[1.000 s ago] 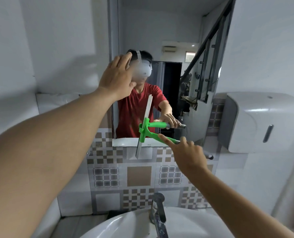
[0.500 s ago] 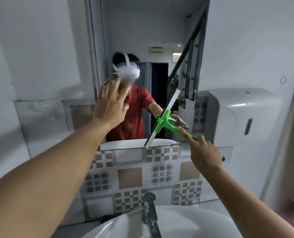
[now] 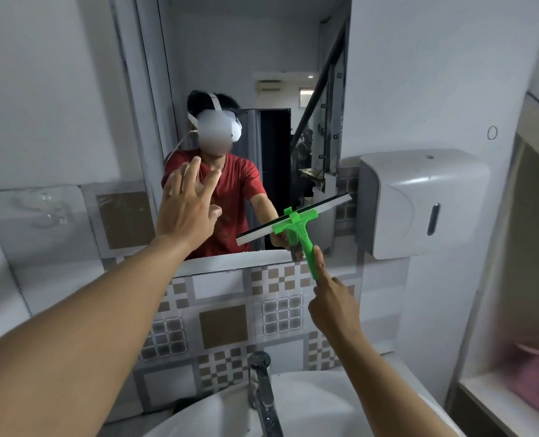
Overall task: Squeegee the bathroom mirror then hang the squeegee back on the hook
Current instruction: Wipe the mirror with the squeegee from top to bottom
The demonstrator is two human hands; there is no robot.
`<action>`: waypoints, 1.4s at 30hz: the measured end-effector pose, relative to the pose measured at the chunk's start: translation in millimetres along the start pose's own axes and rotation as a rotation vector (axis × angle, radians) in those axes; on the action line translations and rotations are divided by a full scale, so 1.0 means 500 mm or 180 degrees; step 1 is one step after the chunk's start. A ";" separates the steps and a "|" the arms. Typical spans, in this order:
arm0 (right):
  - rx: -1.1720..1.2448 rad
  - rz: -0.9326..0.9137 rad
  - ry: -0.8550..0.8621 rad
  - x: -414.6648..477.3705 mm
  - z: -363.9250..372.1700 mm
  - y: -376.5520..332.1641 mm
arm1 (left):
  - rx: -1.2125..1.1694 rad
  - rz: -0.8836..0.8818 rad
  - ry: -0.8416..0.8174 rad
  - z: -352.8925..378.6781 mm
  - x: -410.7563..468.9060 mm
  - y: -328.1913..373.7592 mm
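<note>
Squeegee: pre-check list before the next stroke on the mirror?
1. Right hand grip on the green squeegee handle: ok, fingers closed around its lower end.
2. Blade against the mirror: cannot tell, contact is not visible.
3. Blade orientation: not ok, tilted, right end higher.
4. Left hand out of the blade path: ok, open and empty, left of the blade.
5. Blade's right end clear of the wall dispenser: cannot tell, they look close.
6. Hook for hanging: cannot tell, none identifiable.

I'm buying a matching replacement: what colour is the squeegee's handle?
Bright green, with a pale grey blade bar. The squeegee shows clearly in the head view, held in the right hand.
</note>
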State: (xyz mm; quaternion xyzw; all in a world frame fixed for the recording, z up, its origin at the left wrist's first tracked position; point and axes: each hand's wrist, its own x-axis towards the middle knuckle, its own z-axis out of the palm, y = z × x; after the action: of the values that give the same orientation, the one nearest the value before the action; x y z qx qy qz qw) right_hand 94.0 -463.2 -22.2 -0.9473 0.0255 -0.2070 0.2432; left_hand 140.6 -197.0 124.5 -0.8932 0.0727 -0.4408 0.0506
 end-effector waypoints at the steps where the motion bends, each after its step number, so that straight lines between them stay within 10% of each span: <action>1: 0.0041 0.0025 -0.0018 -0.006 0.007 0.000 | 0.0001 -0.0003 0.0008 0.001 0.000 0.000; 42: -0.0117 0.0429 -0.0983 -0.190 -0.011 0.027 | -0.0169 -0.0044 -0.0375 -0.006 -0.036 0.056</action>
State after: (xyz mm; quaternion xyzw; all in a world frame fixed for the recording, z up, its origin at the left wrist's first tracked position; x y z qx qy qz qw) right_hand 5.9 -463.3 -60.3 -0.9683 0.0550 -0.0417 0.2402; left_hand 124.7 -221.3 107.9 -0.9191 0.0751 -0.3857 0.0281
